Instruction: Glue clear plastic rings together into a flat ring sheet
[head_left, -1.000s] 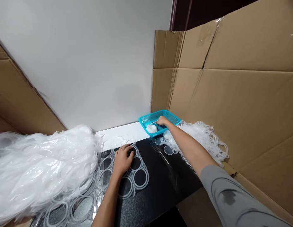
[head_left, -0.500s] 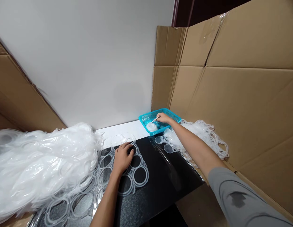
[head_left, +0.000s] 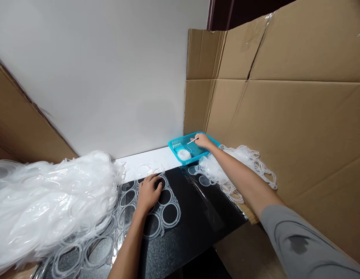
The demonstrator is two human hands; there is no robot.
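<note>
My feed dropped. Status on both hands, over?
Left hand flat on clear ring sheet. Right hand over turquoise basket, pinching thin stick. White disc stack inside. Nothing blocking.

Glossy black tabletop (head_left: 194,217) (speckled); clear plastic ring sheet (head_left: 165,209); matt cardboard (head_left: 299,116).

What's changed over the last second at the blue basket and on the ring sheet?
The right hand has lifted its thin stick up off the white disc in the blue basket. The left hand still presses flat on the ring sheet.
</note>
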